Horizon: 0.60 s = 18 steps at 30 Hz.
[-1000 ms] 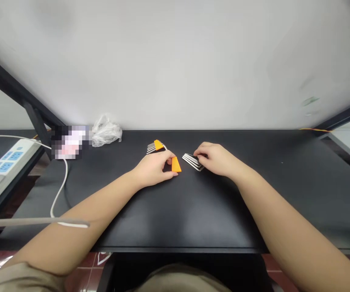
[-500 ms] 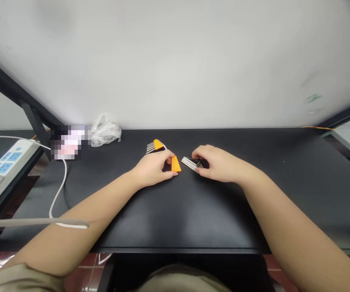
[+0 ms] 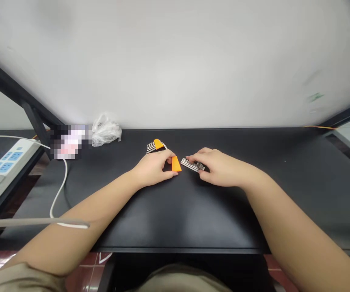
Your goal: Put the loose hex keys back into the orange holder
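My left hand [image 3: 152, 168] pinches an orange hex key holder [image 3: 176, 164] between thumb and fingers, close to the black tabletop. Just right of it lies a row of silver hex keys [image 3: 189, 164], side by side and slanting down to the right. My right hand [image 3: 220, 167] is closed about their right end, thumb at the near edge and a fingertip on top. Its other fingers are partly hidden. Behind my left hand rests a second orange holder [image 3: 158, 143] with several silver hex keys through it.
A crumpled clear plastic bag [image 3: 106, 130] lies at the back left, beside a blurred-out item [image 3: 68, 144]. A white cable [image 3: 59, 186] loops over the left side near a power strip [image 3: 6, 164]. The white wall [image 3: 175, 73] borders the table's back edge.
My right hand has shifted slightly toward me, and its forefinger has reached left over the top of the hex keys. My left hand and the orange holder stay put.
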Tool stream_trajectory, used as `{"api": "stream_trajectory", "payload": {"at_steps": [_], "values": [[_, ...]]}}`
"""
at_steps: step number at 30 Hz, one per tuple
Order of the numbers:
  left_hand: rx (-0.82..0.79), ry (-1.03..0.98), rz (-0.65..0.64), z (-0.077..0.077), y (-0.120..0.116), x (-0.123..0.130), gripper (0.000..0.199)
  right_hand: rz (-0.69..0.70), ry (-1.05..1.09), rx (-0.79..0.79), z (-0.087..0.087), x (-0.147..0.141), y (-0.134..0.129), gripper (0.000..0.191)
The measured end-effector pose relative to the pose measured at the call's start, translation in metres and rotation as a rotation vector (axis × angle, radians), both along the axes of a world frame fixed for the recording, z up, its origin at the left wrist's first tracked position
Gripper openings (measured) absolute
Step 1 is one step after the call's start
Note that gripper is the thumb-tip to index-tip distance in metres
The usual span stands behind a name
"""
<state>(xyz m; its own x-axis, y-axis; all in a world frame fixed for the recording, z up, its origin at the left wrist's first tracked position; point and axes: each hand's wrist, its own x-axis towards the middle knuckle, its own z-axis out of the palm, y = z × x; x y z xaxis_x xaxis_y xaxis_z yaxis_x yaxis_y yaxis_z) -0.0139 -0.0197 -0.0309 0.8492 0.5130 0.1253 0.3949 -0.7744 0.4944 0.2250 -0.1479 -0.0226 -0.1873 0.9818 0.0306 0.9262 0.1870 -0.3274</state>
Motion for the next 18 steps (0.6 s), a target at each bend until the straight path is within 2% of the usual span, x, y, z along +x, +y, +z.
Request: {"api": "stream_trajectory", "payload": {"at_steps": [7,18], "values": [[-0.001,-0.002,-0.009,0.0003,0.0008,0.0008,0.04,0.008,0.011,-0.014,0.002,-0.0094,-0.004,0.046],[0.004,-0.016,-0.003,0.0011,-0.0009,0.0003,0.038,0.01,-0.077,0.091,-0.0028,-0.0033,0.0054,0.033]]}}
